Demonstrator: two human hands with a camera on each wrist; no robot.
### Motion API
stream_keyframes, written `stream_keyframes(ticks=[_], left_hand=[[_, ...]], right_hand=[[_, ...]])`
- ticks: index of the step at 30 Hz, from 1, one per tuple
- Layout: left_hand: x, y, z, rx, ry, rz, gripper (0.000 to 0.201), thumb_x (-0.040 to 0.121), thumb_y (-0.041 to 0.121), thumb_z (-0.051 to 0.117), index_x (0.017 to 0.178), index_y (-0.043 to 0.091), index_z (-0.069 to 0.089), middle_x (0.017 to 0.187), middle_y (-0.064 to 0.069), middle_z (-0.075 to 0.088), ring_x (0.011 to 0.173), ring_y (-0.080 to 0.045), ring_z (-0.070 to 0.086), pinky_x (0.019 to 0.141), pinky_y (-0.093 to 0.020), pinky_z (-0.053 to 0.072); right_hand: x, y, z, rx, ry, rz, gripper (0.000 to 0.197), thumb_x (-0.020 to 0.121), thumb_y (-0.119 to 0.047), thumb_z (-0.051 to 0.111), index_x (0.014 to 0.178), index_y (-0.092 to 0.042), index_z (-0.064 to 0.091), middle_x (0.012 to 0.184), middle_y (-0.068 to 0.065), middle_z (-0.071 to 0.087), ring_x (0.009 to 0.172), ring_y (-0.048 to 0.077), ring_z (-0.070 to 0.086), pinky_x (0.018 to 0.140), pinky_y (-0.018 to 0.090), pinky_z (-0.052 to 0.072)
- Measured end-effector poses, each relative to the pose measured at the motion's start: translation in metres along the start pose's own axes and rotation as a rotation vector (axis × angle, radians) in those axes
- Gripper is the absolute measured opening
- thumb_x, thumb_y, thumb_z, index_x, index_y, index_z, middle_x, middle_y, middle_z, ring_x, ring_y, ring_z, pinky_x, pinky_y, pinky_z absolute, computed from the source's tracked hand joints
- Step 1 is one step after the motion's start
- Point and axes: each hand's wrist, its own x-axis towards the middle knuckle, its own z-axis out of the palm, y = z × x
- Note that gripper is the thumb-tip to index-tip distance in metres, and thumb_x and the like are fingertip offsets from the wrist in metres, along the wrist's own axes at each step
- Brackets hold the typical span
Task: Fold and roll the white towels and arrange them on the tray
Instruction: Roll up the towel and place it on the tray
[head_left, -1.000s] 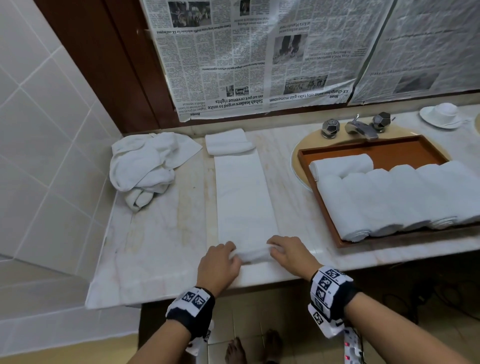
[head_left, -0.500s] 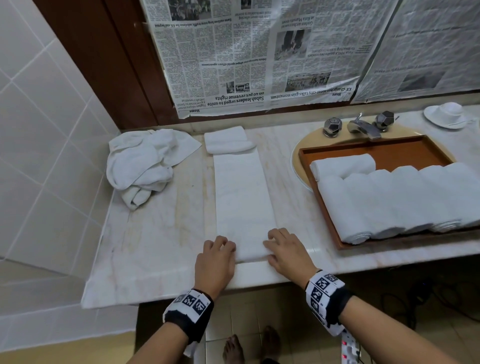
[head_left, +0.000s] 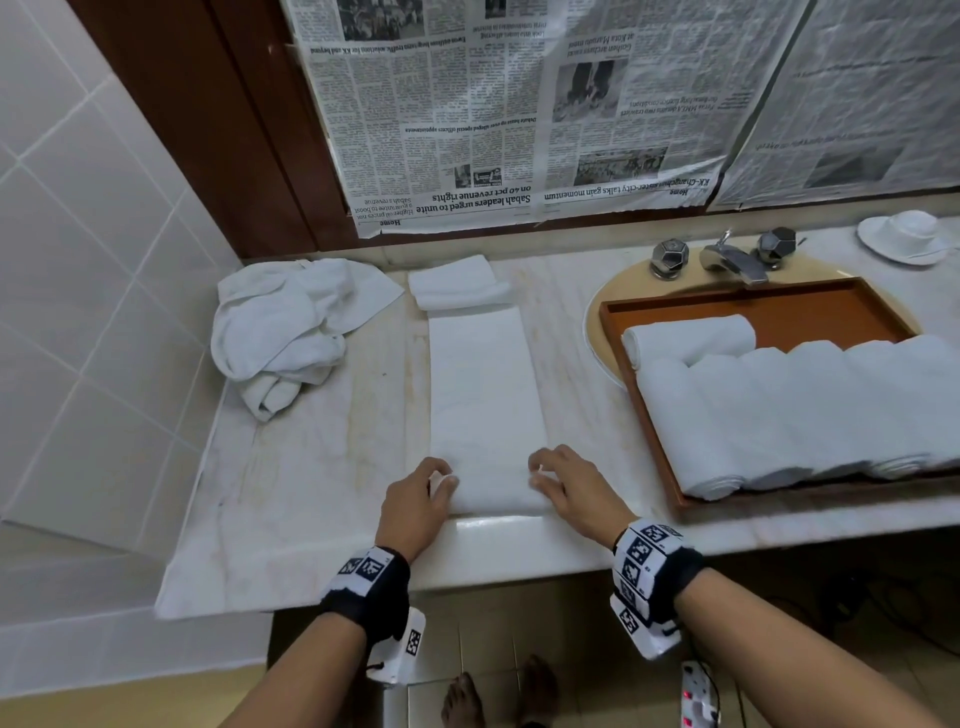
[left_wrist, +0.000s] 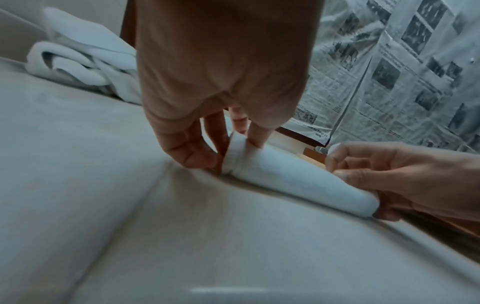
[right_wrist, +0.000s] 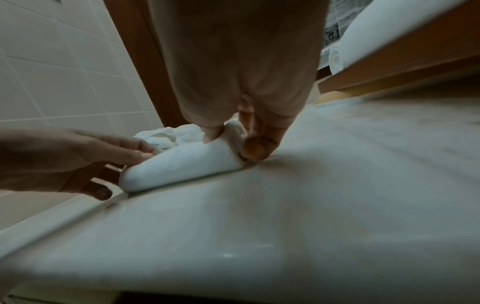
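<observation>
Left hand (head_left: 415, 506) and right hand (head_left: 574, 493) each pinch an end of the towel (head_left: 485, 415) roll; keep both ends level, rolling tight away.

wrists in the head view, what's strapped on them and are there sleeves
No sleeves: both forearms are bare. Each wrist carries a black band wrapped with white panels printed with black square fiducial markers. A white boxy camera unit bearing another such marker hangs under the left wrist, and a similar one under the right. No gloves, rings or watch show on the left hand or right hand.
</observation>
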Motion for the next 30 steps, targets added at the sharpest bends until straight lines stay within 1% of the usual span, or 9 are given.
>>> stream_keyframes(ticks=[5,8,13,17,19,22,25,27,30], left_hand=[[-0.004,0.006,0.014,0.280,0.111,0.141,0.012,0.097,0.023,0.057,0.104,0.022,0.068,0.110,0.003,0.055,0.099,-0.023,0.050,0.067,-0.033,0.045],[-0.010,0.003,0.015,0.353,0.064,0.210,0.029,0.094,0.044,0.055,0.107,0.023,0.068,0.113,0.006,0.060,0.106,-0.026,0.052,0.068,-0.036,0.052],[-0.022,-0.008,0.013,0.509,-0.021,0.297,0.048,0.080,0.061,0.051,0.112,0.029,0.066,0.115,0.008,0.062,0.101,-0.022,0.060,0.065,-0.035,0.051],[-0.010,-0.002,0.002,0.149,-0.071,0.139,0.044,0.091,0.052,0.063,0.128,0.028,0.063,0.119,0.006,0.066,0.106,-0.015,0.060,0.087,-0.026,0.045],[-0.005,0.002,-0.003,0.039,-0.064,0.068,0.044,0.094,0.046,0.062,0.134,0.026,0.059,0.118,0.003,0.068,0.106,-0.015,0.062,0.088,-0.023,0.043],[-0.003,0.007,0.000,0.040,-0.017,0.001,0.040,0.098,0.044,0.056,0.134,0.027,0.054,0.105,0.000,0.068,0.101,-0.022,0.064,0.085,-0.031,0.047],[0.000,0.017,0.008,0.120,0.036,-0.041,0.030,0.098,0.040,0.052,0.127,0.031,0.050,0.091,0.002,0.062,0.090,-0.024,0.062,0.074,-0.032,0.041],[0.002,0.020,0.008,0.142,0.047,-0.065,0.030,0.097,0.039,0.052,0.127,0.033,0.048,0.103,0.001,0.055,0.091,-0.024,0.060,0.074,-0.032,0.041],[0.002,0.013,0.009,0.256,0.095,0.073,0.027,0.094,0.030,0.056,0.121,0.034,0.054,0.124,0.001,0.042,0.088,-0.024,0.059,0.070,-0.034,0.050]], right_hand=[[-0.001,0.000,0.005,-0.281,0.020,-0.122,0.032,0.097,-0.044,0.055,0.107,-0.016,0.066,0.117,-0.002,0.051,0.101,0.020,0.051,0.071,0.036,0.051],[-0.007,0.002,0.002,-0.469,-0.053,-0.199,0.044,0.082,-0.049,0.066,0.109,-0.014,0.066,0.116,0.002,0.056,0.105,0.024,0.051,0.076,0.039,0.052],[-0.001,0.001,-0.001,-0.293,-0.128,-0.075,0.035,0.093,-0.036,0.057,0.114,-0.009,0.065,0.111,0.003,0.058,0.110,0.020,0.049,0.085,0.032,0.044],[-0.001,0.004,-0.005,-0.067,-0.082,0.026,0.040,0.101,-0.033,0.052,0.137,-0.017,0.053,0.134,0.001,0.057,0.123,0.019,0.051,0.099,0.021,0.031],[0.000,0.006,-0.005,0.000,0.003,0.012,0.036,0.101,-0.030,0.050,0.137,-0.025,0.050,0.132,-0.002,0.054,0.110,0.017,0.058,0.095,0.026,0.041],[0.004,0.004,0.000,-0.156,0.036,-0.046,0.023,0.102,-0.030,0.046,0.124,-0.029,0.055,0.119,-0.004,0.048,0.079,0.020,0.057,0.070,0.034,0.049],[0.007,0.000,-0.002,-0.263,-0.022,-0.055,0.033,0.100,-0.042,0.047,0.128,-0.026,0.054,0.127,-0.006,0.046,0.105,0.018,0.051,0.075,0.036,0.050],[0.008,0.001,-0.003,-0.367,-0.083,-0.103,0.051,0.092,-0.049,0.057,0.135,-0.022,0.050,0.136,-0.004,0.042,0.120,0.019,0.042,0.086,0.035,0.050],[0.013,-0.001,-0.002,-0.333,-0.087,-0.135,0.045,0.090,-0.034,0.063,0.130,-0.015,0.056,0.132,0.000,0.047,0.120,0.020,0.043,0.086,0.027,0.043]])
